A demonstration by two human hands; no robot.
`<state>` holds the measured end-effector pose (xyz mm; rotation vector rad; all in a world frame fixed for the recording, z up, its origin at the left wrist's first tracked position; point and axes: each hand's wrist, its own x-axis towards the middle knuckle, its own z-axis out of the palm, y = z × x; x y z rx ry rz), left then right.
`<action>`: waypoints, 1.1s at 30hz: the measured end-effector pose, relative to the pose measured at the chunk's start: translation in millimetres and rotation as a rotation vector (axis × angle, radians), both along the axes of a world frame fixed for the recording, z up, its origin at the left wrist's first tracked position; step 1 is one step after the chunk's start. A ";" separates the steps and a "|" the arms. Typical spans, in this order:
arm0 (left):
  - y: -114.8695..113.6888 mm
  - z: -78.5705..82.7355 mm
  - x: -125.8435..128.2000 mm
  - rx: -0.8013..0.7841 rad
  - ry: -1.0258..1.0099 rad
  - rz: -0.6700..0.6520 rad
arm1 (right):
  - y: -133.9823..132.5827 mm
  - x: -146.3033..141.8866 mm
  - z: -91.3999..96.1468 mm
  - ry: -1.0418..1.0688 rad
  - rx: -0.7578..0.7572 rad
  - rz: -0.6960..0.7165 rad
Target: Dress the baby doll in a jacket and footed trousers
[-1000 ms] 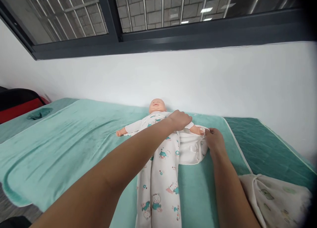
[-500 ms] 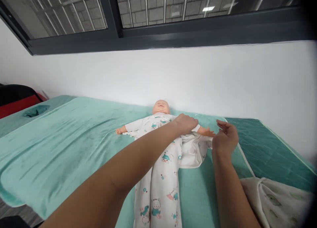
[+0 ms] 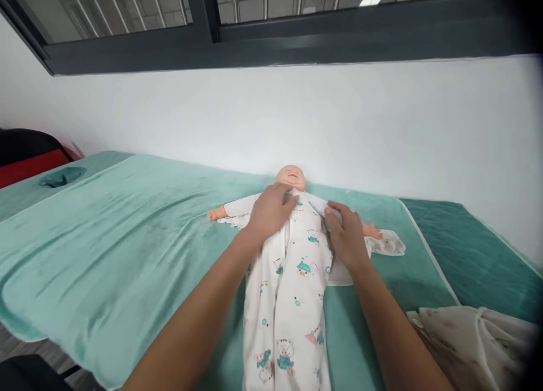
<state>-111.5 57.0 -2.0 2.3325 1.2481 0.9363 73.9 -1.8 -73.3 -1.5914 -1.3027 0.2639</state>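
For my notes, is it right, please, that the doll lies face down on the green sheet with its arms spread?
Not quite: the head view shows the doll lying face up. It is on the green sheet with its arms spread.

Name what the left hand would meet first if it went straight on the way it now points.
Probably the doll's head, just beyond the left hand; one view leaves the hand's height over the doll unclear.

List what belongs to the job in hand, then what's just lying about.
Part of the job:
doll
printed baby clothes
left hand and right hand, both at the clothes
green blanket, underneath

Apparently just lying about:
crumpled pale cloth, lower right
black and red item, far left
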 end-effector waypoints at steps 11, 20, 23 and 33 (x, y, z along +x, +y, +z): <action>8.4 -35.8 -24.2 -0.190 -0.388 0.011 | 6.2 -22.7 5.4 -0.020 -0.089 0.214; -6.8 -34.5 -21.3 0.379 0.017 -0.013 | 2.4 -28.8 18.6 -0.070 0.008 0.347; -7.6 -35.4 -20.6 0.462 0.083 -0.003 | 0.4 -29.7 19.9 -0.114 0.072 0.356; -2.1 -47.0 -41.5 0.334 0.041 0.025 | -29.0 -17.3 12.1 0.162 0.089 0.389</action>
